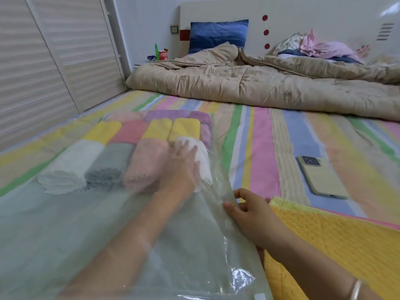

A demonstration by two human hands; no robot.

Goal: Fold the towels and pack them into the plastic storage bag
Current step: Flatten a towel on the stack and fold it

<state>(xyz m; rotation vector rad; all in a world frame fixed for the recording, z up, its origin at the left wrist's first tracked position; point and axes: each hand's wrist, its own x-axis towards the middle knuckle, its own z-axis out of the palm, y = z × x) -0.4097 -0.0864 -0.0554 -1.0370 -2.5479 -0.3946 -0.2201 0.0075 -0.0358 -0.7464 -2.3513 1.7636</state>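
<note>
A clear plastic storage bag (65,234) lies flat on the striped bed, holding several rolled towels in rows: white, grey, pink, yellow, red and purple. My left hand (184,167) reaches inside the bag and rests with straight fingers on a white rolled towel (203,156) at the right end of the near row. My right hand (249,211) pinches the bag's right edge from outside. A yellow towel (337,247) lies spread flat under my right forearm, with a pink one showing beneath it.
A phone (322,176) in a pale case lies on the sheet to the right. A beige quilt (249,83) is bunched across the bed's far side, with clothes (324,48) and a blue pillow (218,34) behind it. White closet doors (43,61) stand at left.
</note>
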